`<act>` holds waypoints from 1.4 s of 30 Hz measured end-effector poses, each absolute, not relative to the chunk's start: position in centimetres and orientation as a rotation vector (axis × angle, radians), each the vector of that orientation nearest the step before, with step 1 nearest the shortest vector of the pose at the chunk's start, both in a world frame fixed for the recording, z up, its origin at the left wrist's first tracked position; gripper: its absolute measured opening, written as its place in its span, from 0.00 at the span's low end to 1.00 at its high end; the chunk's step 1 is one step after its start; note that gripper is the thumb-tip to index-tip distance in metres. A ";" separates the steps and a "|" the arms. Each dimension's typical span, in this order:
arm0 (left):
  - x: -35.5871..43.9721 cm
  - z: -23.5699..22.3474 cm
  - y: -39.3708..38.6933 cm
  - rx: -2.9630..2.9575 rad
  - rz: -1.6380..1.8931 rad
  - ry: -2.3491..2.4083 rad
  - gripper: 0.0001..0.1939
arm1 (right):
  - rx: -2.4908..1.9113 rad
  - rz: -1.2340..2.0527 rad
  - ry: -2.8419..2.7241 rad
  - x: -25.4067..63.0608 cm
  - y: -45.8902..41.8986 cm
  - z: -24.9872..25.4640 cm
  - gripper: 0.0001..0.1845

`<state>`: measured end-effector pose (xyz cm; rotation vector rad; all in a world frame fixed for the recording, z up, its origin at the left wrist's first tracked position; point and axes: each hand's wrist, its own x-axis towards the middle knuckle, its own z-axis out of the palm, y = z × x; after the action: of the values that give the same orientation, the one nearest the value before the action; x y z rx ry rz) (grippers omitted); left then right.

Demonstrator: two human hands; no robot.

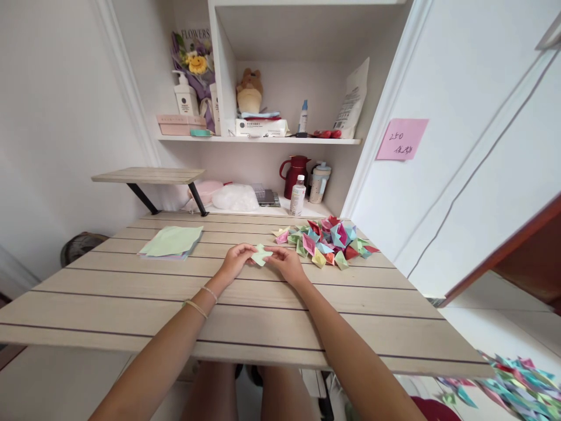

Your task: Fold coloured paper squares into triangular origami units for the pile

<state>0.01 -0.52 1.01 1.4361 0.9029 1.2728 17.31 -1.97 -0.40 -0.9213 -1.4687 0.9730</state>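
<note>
Between my two hands, just above the desk, is a small piece of folded light green paper. My left hand pinches its left side with thumb and fingers. On the opposite side my right hand grips it the same way. The paper's exact folds are too small to make out. A pile of folded paper boats in many colours lies to the right, beyond my right hand. Over on the left rests a stack of square paper sheets, light green on top.
The slatted wooden desk spans the front. A small raised shelf stands at its back left. Behind are a plastic bottle, a red jug and a tumbler. More folded paper pieces lie on the floor at right.
</note>
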 end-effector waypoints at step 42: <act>0.3 1.1 -1.0 2.027 1.363 0.884 0.09 | -0.816 1.168 -1.360 16.7 -2.6 0.1 0.14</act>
<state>0.26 -0.98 1.07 2.0274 0.8844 1.3631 16.70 -2.56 0.07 -0.8160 -1.3602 1.1676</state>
